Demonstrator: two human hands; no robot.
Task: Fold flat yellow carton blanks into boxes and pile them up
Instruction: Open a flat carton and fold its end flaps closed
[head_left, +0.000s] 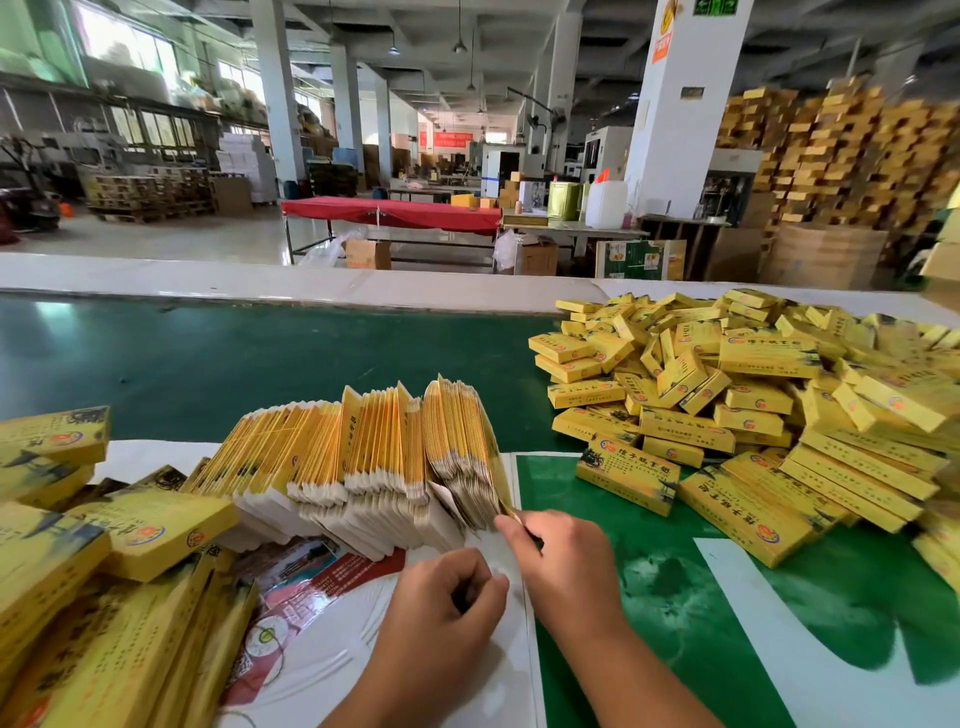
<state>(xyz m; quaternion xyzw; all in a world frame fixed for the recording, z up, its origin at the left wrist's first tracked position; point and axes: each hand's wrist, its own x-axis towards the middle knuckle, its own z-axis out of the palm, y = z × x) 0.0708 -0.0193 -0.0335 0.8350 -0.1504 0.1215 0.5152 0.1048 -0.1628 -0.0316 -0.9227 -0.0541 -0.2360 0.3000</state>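
Note:
A fanned row of flat yellow carton blanks (363, 457) stands on edge across the middle of the table, white flaps toward me. My right hand (561, 561) pinches the nearest blank at the row's right end by its lower corner. Just left of it, my left hand (447, 603) hovers with curled fingers above the white sheet; whether it touches a flap is unclear. A big loose heap of folded yellow boxes (753, 395) covers the table's right side.
More yellow cartons (78, 571) lie stacked at the left front. Printed white and green sheets (675, 597) cover the green table (208, 358). Beyond the table are a red-covered bench (389, 213), pillars and tall stacks of yellow boxes (841, 156).

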